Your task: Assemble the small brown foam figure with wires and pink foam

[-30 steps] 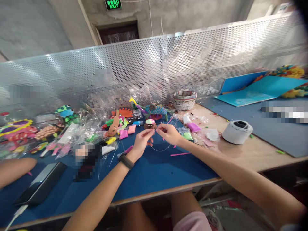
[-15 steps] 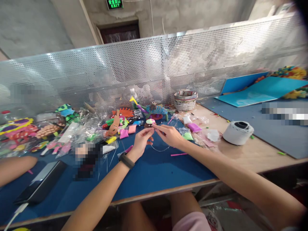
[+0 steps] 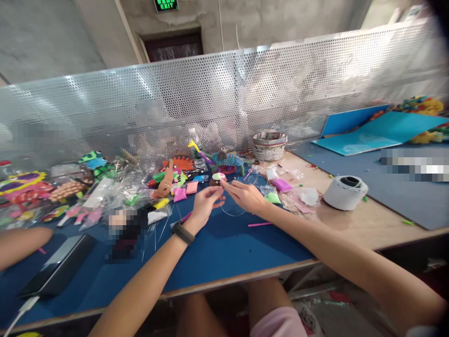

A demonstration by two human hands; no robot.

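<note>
My left hand (image 3: pixel 206 204), with a dark band on its wrist, is closed in a pinch at a small clay figure (image 3: pixel 217 183). The figure has a brown lower part with eyes and a pale green, white and pink top. My right hand (image 3: pixel 245 194) comes in from the right, its fingers pressed together and the fingertips at the figure's right side. What those fingertips pinch is too small to make out. Below both hands a thin pale wire (image 3: pixel 233 215) hangs in a loop. Just behind stands a blue spotted clay animal (image 3: pixel 228 160).
Bags of coloured clay, clay animals and plastic wrap crowd the left. A pink stick (image 3: pixel 259 224) lies near my right forearm. Rightward are a woven basket (image 3: pixel 269 149), a white spool (image 3: pixel 345 199) and blue boards (image 3: pixel 379 133). Another person's arm (image 3: pixel 24 245) rests left, beside a phone (image 3: pixel 58 267).
My right fingertips have shifted slightly left against the clay figure. My left hand stays nearly in place, and the whole view has moved a little.
</note>
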